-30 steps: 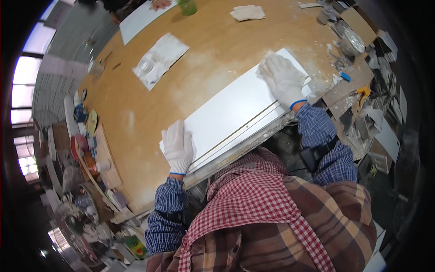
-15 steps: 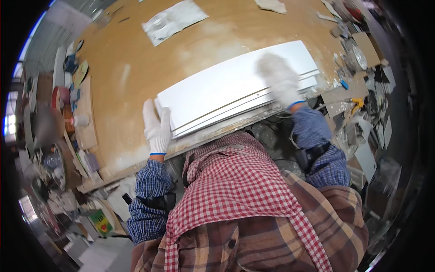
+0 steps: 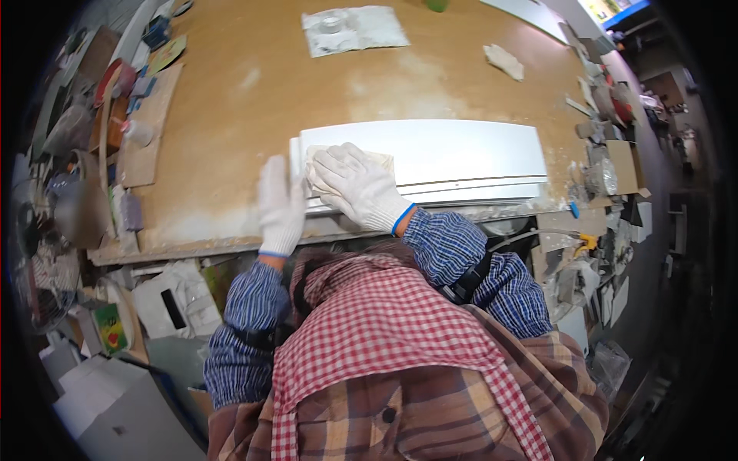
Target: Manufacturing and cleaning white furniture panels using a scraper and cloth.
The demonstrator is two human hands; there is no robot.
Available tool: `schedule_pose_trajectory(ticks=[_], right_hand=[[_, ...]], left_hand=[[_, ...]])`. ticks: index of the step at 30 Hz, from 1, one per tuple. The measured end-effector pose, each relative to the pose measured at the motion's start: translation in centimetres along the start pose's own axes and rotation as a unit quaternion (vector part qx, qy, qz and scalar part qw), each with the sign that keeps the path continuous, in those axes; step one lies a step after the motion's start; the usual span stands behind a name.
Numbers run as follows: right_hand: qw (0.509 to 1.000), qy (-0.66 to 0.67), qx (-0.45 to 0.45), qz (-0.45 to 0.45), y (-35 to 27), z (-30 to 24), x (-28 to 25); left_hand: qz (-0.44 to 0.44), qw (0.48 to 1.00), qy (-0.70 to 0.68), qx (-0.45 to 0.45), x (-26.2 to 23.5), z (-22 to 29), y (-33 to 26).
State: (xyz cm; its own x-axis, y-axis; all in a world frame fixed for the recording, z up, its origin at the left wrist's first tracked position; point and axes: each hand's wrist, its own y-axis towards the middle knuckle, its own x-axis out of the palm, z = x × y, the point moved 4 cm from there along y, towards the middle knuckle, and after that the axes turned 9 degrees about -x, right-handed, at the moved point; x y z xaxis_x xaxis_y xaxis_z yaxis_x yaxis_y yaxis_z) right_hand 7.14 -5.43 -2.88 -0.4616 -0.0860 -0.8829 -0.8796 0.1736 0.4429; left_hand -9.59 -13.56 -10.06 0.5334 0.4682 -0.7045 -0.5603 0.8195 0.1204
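Observation:
A long white panel [image 3: 461, 154] lies flat near the front edge of a dusty wooden table [image 3: 231, 131]. My right hand [image 3: 355, 186], in a white glove, presses a pale cloth [image 3: 378, 159] onto the panel's left part. My left hand [image 3: 280, 204], also gloved, lies flat with straight fingers against the panel's left end, on the table top. A red checked scarf and a plaid shirt fill the lower part of the view.
At the table's far side lie a grey sheet with a clear dish [image 3: 354, 29] and a crumpled rag [image 3: 503, 60]. Jars, boards and tools crowd the left edge [image 3: 115, 115]. A cardboard box [image 3: 624, 165] and small parts sit at the right end.
My right hand has come from the panel's right end to its left part and now rests on the cloth. My left hand stays at the left end. The view has swung round.

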Motion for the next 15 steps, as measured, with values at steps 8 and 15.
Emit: schedule_pose_trajectory(ticks=[8,15], right_hand=[[0.969,-0.104,0.224,0.014,-15.0,11.9,-8.5],[0.871,-0.307,0.369,0.109,-21.8,19.1,-12.0]], left_hand=[[-0.057,0.961,0.092,0.255,6.0,15.1,-2.2],[-0.118,0.932,0.150,0.308,8.1,17.4,-0.6]])
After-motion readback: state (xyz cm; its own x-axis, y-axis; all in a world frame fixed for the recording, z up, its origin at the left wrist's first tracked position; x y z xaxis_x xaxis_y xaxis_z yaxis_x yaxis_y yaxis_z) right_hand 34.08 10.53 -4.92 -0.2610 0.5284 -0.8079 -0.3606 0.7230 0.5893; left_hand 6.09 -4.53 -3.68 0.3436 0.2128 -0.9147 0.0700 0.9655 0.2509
